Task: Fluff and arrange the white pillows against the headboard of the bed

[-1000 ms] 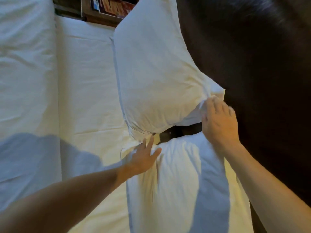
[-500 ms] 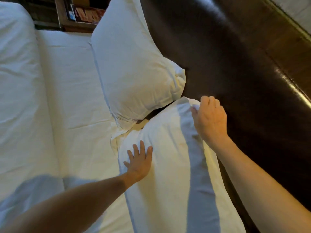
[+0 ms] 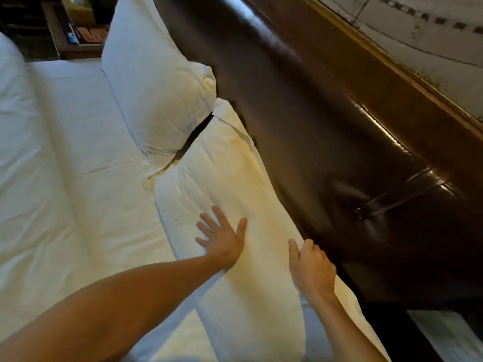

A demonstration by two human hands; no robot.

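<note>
Two white pillows leaned against the dark padded headboard (image 3: 326, 131) of the bed. The near pillow (image 3: 235, 178) lay lengthwise along the headboard's foot, its far corner touching the far pillow (image 3: 156, 82), which stood more upright with a dark gap showing between the two lower down. The left hand (image 3: 222, 241) rested flat on the near pillow's front face, fingers (image 3: 209, 228) spread and released, gripping nothing. The right hand (image 3: 311, 267) sat on the pillow's upper edge, just beside the headboard, its fingers (image 3: 294, 250) curled over that edge, grasping the pillow loosely. A white sheet (image 3: 78, 152) covered the mattress to the left, with a folded duvet (image 3: 15, 126) beyond it. A wooden nightstand (image 3: 75, 30) stood past the far pillow.
</note>
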